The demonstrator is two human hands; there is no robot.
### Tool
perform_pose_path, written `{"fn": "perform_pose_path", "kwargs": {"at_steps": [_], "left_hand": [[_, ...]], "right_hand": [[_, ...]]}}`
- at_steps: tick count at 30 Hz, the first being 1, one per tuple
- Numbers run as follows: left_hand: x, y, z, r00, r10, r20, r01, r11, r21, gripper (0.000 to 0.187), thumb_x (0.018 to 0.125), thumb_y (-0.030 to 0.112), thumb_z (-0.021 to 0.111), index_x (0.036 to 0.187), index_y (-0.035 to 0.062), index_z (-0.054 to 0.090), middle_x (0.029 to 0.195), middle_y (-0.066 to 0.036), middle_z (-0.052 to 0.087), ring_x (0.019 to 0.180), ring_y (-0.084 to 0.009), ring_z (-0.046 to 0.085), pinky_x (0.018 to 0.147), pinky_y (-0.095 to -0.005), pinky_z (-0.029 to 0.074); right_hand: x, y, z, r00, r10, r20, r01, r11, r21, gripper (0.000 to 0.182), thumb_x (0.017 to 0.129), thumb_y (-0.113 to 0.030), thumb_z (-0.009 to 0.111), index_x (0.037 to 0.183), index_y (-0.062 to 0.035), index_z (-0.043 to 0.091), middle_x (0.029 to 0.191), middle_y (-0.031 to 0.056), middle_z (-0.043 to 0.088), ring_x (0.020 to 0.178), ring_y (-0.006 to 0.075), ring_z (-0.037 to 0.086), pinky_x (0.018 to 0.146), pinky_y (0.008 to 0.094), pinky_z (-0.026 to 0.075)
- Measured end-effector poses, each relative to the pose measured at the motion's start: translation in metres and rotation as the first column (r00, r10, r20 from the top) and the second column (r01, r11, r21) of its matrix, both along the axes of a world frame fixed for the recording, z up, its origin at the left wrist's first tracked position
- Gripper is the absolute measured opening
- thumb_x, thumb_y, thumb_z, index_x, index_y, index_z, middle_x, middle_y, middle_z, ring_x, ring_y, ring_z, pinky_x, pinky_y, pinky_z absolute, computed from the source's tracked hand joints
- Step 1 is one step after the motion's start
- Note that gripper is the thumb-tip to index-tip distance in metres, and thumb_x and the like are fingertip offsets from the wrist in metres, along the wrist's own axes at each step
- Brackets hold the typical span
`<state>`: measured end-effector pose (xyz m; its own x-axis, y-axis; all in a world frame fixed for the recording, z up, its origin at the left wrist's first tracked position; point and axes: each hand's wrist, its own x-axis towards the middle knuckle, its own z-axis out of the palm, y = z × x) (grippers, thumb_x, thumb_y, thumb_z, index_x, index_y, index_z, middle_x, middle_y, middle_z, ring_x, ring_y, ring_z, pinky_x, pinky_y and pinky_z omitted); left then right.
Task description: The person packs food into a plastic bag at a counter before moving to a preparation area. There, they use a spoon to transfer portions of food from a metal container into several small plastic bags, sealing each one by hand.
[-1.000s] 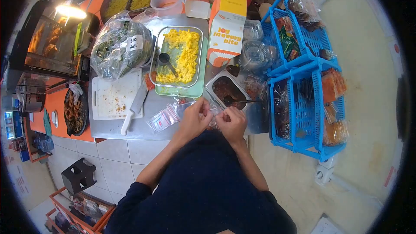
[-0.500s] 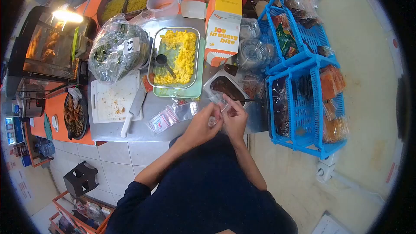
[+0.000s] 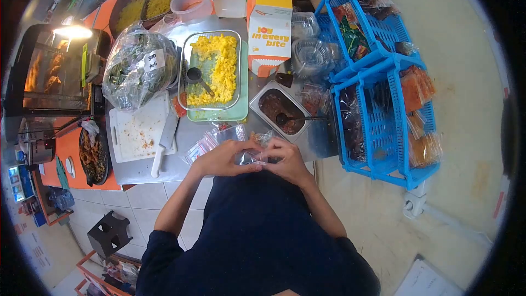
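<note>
A food stall: heated display case (image 3: 52, 71), yellow rice tray (image 3: 211, 71), blue snack baskets (image 3: 383, 126).

Head camera looking steeply down.
A single wide fisheye view is facing forward and down from above, sitting close over the hands (image 3: 255, 156) and the worktop (image 3: 192, 131).

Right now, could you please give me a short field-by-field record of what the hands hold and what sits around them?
left hand: grips a small clear plastic bag
right hand: pinches the same bag
in front: steel pan of dark sauce with a spoon
further back: tray of yellow rice with a scoop
left of hands: cutting board, knife
right: blue baskets of packets
</note>
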<state>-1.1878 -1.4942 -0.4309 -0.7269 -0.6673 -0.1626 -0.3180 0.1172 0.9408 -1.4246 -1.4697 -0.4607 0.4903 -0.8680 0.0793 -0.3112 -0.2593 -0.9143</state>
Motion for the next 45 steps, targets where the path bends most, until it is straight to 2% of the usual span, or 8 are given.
{"fn": "perform_pose_path", "kwargs": {"at_steps": [9,13,17,26,34,37,39,45], "left_hand": [[-0.007,0.003,-0.016,0.998,0.024,0.053,-0.026,0.998,0.051,0.042,0.092,0.029,0.076,0.123,0.0018,0.067,0.114,-0.017,0.072,0.109,-0.032,0.068,0.099,-0.0407,0.05],[0.001,0.0,-0.025,0.986,0.164,0.012,-0.163,0.986,-0.031,0.043,0.091,0.029,0.077,0.121,0.0008,0.067,0.125,-0.02,0.066,0.115,-0.035,0.064,0.1,-0.0408,0.049],[0.009,-0.004,-0.042,0.947,0.319,0.038,-0.319,0.948,-0.001,0.048,0.09,0.031,0.079,0.125,0.0012,0.068,0.126,-0.018,0.068,0.118,-0.0299,0.065,0.102,-0.0396,0.049],[0.004,-0.017,-0.064,0.856,0.472,0.209,-0.499,0.861,0.098,0.053,0.087,0.036,0.08,0.124,0.0,0.07,0.13,-0.018,0.068,0.12,-0.0307,0.065,0.105,-0.0404,0.048],[-0.009,-0.038,-0.069,0.904,0.373,0.21,-0.345,0.925,-0.158,0.048,0.084,0.033,0.083,0.122,0.0054,0.072,0.152,-0.015,0.052,0.134,-0.0332,0.055,0.111,-0.0429,0.044],[-0.01,-0.042,-0.064,0.912,0.359,0.198,-0.343,0.933,-0.111,0.047,0.083,0.033,0.084,0.12,0.0053,0.073,0.153,-0.017,0.05,0.136,-0.0341,0.054,0.113,-0.0426,0.042],[-0.009,-0.044,-0.063,0.919,0.347,0.186,-0.337,0.938,-0.082,0.046,0.083,0.033,0.084,0.119,0.0051,0.074,0.153,-0.018,0.05,0.137,-0.0345,0.053,0.113,-0.0427,0.042],[-0.007,-0.045,-0.06,0.928,0.304,0.213,-0.294,0.952,-0.081,0.046,0.083,0.033,0.083,0.118,0.0049,0.074,0.153,-0.02,0.05,0.136,-0.0347,0.054,0.113,-0.0429,0.042]], "right_hand": [[0.003,0.017,-0.007,0.972,-0.237,-0.002,0.236,0.969,0.069,0.022,0.077,-0.012,0.086,0.081,-0.0057,0.066,0.079,0.0015,0.056,0.071,0.0122,0.054,0.061,0.0269,0.043],[-0.026,0.018,-0.055,0.555,-0.83,0.056,0.811,0.555,0.183,0.03,0.087,-0.021,0.084,0.082,-0.0066,0.058,0.084,-0.0028,0.054,0.062,0.0054,0.042,0.055,0.0239,0.035],[-0.056,-0.015,-0.045,0.412,-0.91,0.038,0.735,0.356,0.578,0.022,0.096,-0.027,0.075,0.104,-0.0088,0.067,0.077,-0.0069,0.047,0.063,0.0024,0.039,0.056,0.0212,0.033],[-0.038,-0.039,-0.03,0.915,-0.371,-0.158,0.349,0.925,-0.15,0.017,0.099,-0.012,0.065,0.114,-0.0059,0.07,0.102,0.0132,0.064,0.094,0.0277,0.068,0.081,0.0377,0.053],[-0.014,-0.028,-0.059,0.871,-0.463,-0.163,0.425,0.878,-0.22,0.023,0.095,-0.001,0.064,0.115,-0.0076,0.073,0.105,0.0141,0.064,0.095,0.0318,0.069,0.078,0.0376,0.057],[-0.008,-0.037,-0.071,0.869,-0.492,-0.053,0.471,0.856,-0.215,0.019,0.098,-0.003,0.063,0.114,-0.0064,0.073,0.103,0.0129,0.065,0.094,0.0276,0.072,0.079,0.0346,0.058],[-0.006,-0.041,-0.078,0.798,-0.579,0.169,0.55,0.813,0.191,0.018,0.103,-0.008,0.06,0.114,-0.0011,0.071,0.107,0.0085,0.067,0.095,0.021,0.073,0.085,0.0303,0.057],[-0.028,-0.045,-0.088,0.638,-0.693,0.337,0.464,0.695,0.55,0.023,0.106,-0.014,0.056,0.118,0.0035,0.064,0.109,0.012,0.068,0.096,0.022,0.072,0.086,0.0301,0.059]]}}
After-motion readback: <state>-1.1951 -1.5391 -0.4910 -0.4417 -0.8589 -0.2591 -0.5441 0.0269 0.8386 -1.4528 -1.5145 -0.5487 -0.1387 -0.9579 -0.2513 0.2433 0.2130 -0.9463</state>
